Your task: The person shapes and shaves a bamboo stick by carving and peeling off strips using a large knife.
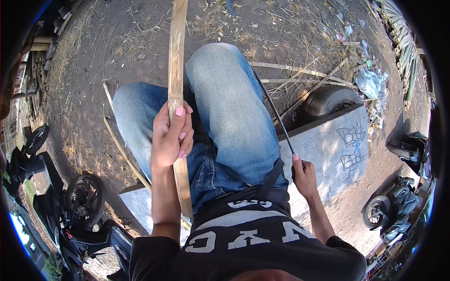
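A long, pale bamboo strip (176,61) runs nearly upright past my left knee, from the top edge of the view down to my waist. My left hand (172,133) is wrapped round it near its middle. At the right, my right hand (303,174) is closed on the dark handle of a long, thin black tool (280,119). The tool slants up and left beside my right thigh; whether it is a blade or a rod, I cannot tell. A dark strap (272,179) lies at my right hip, left of that hand.
I sit on a grey slab (328,147) with graffiti. Beyond it are a tyre (323,100), loose strips (300,70) and plastic rubbish (370,83). Motorcycles stand at the left (84,201) and right (377,210). A thin pole (123,150) slants beside my left leg.
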`<state>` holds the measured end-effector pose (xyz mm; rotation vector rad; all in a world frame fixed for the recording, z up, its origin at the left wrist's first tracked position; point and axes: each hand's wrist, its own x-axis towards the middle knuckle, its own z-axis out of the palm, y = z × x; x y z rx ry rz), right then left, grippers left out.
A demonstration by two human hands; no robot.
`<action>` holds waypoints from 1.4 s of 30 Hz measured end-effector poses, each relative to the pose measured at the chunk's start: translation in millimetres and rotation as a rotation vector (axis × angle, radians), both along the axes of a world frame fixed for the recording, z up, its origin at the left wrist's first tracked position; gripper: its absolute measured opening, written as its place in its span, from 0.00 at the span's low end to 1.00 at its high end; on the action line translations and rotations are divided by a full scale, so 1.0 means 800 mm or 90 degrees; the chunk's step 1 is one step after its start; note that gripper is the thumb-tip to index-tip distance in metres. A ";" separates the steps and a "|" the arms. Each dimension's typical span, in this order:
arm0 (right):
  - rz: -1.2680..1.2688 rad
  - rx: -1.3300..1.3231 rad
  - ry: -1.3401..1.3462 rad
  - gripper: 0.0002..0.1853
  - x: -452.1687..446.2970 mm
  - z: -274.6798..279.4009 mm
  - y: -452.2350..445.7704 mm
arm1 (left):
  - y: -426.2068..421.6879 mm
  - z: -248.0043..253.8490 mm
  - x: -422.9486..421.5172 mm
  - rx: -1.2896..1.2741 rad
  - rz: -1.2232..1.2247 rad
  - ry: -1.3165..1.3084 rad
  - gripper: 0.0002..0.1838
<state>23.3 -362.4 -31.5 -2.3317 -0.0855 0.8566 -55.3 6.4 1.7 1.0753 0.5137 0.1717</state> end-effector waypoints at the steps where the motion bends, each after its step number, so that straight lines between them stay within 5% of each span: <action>1: 0.032 -0.049 0.028 0.39 0.004 0.002 -0.001 | -0.001 0.000 0.001 0.004 -0.009 0.000 0.16; 10: -0.136 -0.015 -0.184 0.39 0.048 0.005 0.025 | -0.016 -0.008 0.006 0.021 -0.094 -0.047 0.16; 13: 0.053 0.148 -0.311 0.35 0.068 0.010 0.054 | -0.025 -0.012 0.010 -0.006 -0.140 -0.059 0.16; 17: 0.387 0.137 -0.601 0.36 0.097 0.018 0.124 | -0.031 -0.015 0.008 -0.004 -0.217 -0.072 0.15; 23: 0.546 0.054 -0.711 0.36 0.143 0.027 0.177 | -0.036 -0.023 -0.001 0.057 -0.262 -0.017 0.15; 28: 0.298 -0.033 -0.587 0.32 0.241 0.023 0.183 | -0.036 -0.024 -0.001 0.057 -0.245 -0.019 0.14; 33: 0.389 0.053 -0.489 0.28 0.202 0.029 0.197 | -0.034 -0.033 0.000 0.089 -0.251 -0.027 0.14; 38: 0.547 0.011 -0.724 0.33 0.241 0.031 0.192 | -0.033 -0.035 0.001 0.117 -0.273 -0.015 0.15; 42: 0.242 -0.060 -0.623 0.32 0.336 0.033 0.188 | -0.031 -0.027 0.001 0.055 -0.276 -0.005 0.14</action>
